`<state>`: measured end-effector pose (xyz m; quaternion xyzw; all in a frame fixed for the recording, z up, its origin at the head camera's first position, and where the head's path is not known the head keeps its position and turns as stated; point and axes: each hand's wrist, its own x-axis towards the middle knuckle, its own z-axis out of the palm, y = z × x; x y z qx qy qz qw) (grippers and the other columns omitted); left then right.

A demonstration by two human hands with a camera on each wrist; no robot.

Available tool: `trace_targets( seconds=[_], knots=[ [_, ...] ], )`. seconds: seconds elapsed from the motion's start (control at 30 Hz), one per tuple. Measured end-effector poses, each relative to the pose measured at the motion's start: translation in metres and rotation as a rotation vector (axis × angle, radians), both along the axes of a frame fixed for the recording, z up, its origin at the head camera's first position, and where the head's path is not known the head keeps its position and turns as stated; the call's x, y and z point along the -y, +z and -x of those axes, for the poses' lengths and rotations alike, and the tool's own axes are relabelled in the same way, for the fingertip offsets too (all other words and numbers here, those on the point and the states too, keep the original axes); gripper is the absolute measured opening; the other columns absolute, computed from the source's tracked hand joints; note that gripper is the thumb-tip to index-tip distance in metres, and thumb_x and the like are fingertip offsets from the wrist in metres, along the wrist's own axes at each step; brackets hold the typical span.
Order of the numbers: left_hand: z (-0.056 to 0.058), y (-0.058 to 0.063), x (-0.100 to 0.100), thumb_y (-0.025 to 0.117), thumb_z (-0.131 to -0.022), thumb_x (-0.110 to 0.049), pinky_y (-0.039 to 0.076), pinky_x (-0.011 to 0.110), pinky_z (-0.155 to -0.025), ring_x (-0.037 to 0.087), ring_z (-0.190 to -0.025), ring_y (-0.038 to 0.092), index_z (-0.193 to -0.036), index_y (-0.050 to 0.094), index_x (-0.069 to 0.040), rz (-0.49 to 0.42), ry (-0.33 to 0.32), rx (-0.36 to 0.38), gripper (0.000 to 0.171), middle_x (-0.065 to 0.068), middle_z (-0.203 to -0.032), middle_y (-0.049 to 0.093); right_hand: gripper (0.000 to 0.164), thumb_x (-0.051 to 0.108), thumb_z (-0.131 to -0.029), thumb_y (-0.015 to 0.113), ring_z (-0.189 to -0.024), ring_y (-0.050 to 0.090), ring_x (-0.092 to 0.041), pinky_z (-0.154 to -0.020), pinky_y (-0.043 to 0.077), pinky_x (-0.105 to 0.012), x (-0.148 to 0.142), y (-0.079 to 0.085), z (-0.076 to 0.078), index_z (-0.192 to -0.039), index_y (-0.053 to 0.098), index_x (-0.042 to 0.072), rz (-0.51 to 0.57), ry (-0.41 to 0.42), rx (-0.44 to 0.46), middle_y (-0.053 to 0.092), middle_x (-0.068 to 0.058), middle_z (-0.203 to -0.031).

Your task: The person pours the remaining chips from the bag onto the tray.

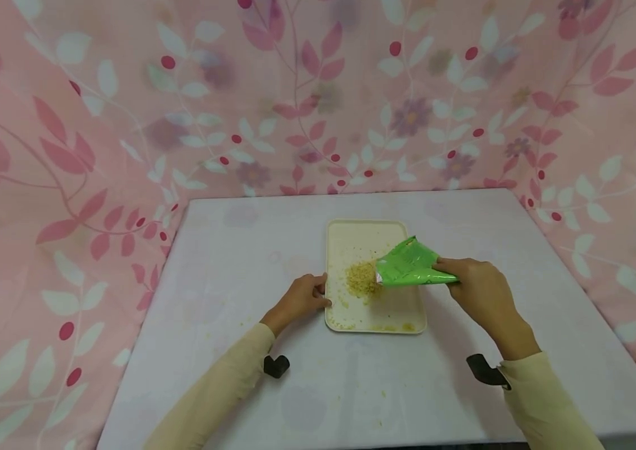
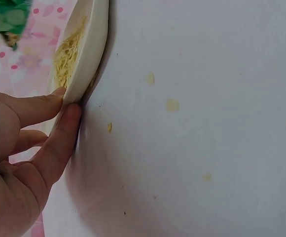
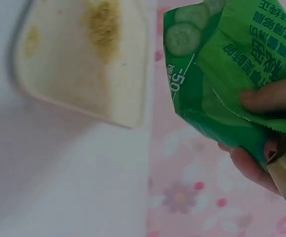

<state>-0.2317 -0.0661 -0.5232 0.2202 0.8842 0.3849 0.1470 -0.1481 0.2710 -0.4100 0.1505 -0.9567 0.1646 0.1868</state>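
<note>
Green bag tipped over a tray of crumbs

Right hand (image 1: 483, 290): grips the green bag (image 1: 410, 262), thumb on the printed face, fingers underneath. Bag tilted above the right half of the tray (image 1: 354, 236), one end pointing left at the heap of crumbs (image 1: 361, 279). Cucumber slices and lettering printed on it, seen from the right wrist.

Left hand (image 1: 302, 297): fingers bent, holding the tray's left edge between thumb and fingertips.

Tray: cream, shallow, flat on the white-covered table (image 1: 239, 250). Heap lies near its middle, pale yellow, loose; finer scatter along the near edge, with a darker patch at the near right corner. A few flakes (image 2: 109, 127) on the table beside the left hand.

Surroundings: cream sleeves (image 1: 213, 381), a black piece (image 1: 276, 367) at each wrist. Pink leaf-patterned cloth (image 1: 295, 75) hangs behind and at both sides.
</note>
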Motion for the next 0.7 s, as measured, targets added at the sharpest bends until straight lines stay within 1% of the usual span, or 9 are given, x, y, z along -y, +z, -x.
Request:
trace_targets(
  seconds=[0.07,0.27,0.33,0.4,0.47,0.5,0.57,0.63,0.7],
  knots=[
    [0.000,0.001,0.000,0.081,-0.081,-0.011,0.049,0.025,-0.070,0.011,-0.079,0.057,-0.137,0.052,0.004,0.001,0.003,0.004,0.066,0.004,-0.092,0.057,0.040,-0.013,-0.072,0.070,-0.087,0.068,-0.039,-0.064,0.053,-0.054,0.000,0.002,-0.002,-0.106,0.076,0.006,0.007,0.003,-0.024,0.072,-0.015,-0.102],
    [-0.001,0.003,0.000,0.080,-0.082,-0.011,0.050,0.026,-0.071,0.012,-0.080,0.058,-0.140,0.048,0.005,0.004,0.001,0.016,0.069,0.005,-0.094,0.057,0.038,-0.012,-0.072,0.071,-0.085,0.068,-0.040,-0.060,0.052,-0.052,-0.003,-0.006,-0.007,-0.105,0.076,0.006,-0.044,-0.018,0.053,0.072,-0.017,-0.099],
    [-0.001,0.003,0.001,0.080,-0.081,-0.011,0.050,0.026,-0.070,0.012,-0.079,0.057,-0.140,0.048,0.004,0.011,0.004,0.008,0.068,0.005,-0.093,0.058,0.040,-0.013,-0.071,0.069,-0.085,0.068,-0.039,-0.061,0.052,-0.052,-0.003,-0.003,-0.007,-0.105,0.076,0.006,-0.030,-0.015,0.020,0.072,-0.016,-0.101],
    [0.000,0.003,0.001,0.081,-0.081,-0.012,0.049,0.026,-0.070,0.012,-0.078,0.057,-0.140,0.048,0.004,0.018,0.007,0.007,0.069,0.004,-0.093,0.057,0.042,-0.015,-0.070,0.068,-0.087,0.068,-0.037,-0.063,0.052,-0.052,-0.002,0.003,-0.008,-0.105,0.076,0.006,-0.005,-0.002,-0.043,0.072,-0.014,-0.102],
    [0.000,0.003,0.001,0.081,-0.081,-0.012,0.049,0.026,-0.069,0.012,-0.078,0.057,-0.140,0.048,0.005,0.017,0.006,0.007,0.069,0.005,-0.093,0.058,0.044,-0.017,-0.068,0.068,-0.086,0.068,-0.037,-0.062,0.052,-0.052,-0.001,0.006,-0.007,-0.104,0.077,0.006,0.010,0.018,-0.096,0.072,-0.013,-0.103],
    [0.000,0.003,0.001,0.081,-0.080,-0.012,0.049,0.026,-0.069,0.012,-0.078,0.057,-0.140,0.048,0.005,0.014,0.006,0.008,0.070,0.005,-0.093,0.058,0.043,-0.017,-0.067,0.068,-0.086,0.068,-0.037,-0.061,0.052,-0.052,0.000,0.005,-0.007,-0.103,0.077,0.006,0.005,0.023,-0.102,0.072,-0.013,-0.103],
    [0.000,0.003,0.000,0.081,-0.080,-0.011,0.049,0.026,-0.069,0.012,-0.078,0.057,-0.140,0.048,0.004,0.009,0.003,0.013,0.070,0.006,-0.094,0.058,0.040,-0.015,-0.067,0.070,-0.084,0.068,-0.037,-0.057,0.052,-0.051,0.000,0.000,-0.005,-0.101,0.077,0.005,-0.014,0.027,-0.078,0.073,-0.014,-0.100],
    [0.000,0.003,0.000,0.081,-0.081,-0.011,0.050,0.026,-0.069,0.012,-0.079,0.057,-0.139,0.049,0.004,0.003,-0.005,0.015,0.069,0.007,-0.094,0.059,0.037,-0.013,-0.069,0.072,-0.082,0.068,-0.038,-0.055,0.052,-0.050,-0.001,-0.006,-0.002,-0.101,0.077,0.005,-0.037,0.018,-0.027,0.072,-0.016,-0.098],
    [0.001,0.003,-0.001,0.081,-0.081,-0.012,0.050,0.025,-0.069,0.012,-0.079,0.058,-0.140,0.049,0.004,0.001,-0.007,0.015,0.069,0.006,-0.094,0.058,0.035,-0.011,-0.070,0.073,-0.080,0.068,-0.039,-0.054,0.052,-0.051,-0.002,-0.007,0.001,-0.101,0.077,0.005,-0.055,0.007,-0.001,0.072,-0.017,-0.096]
  ],
)
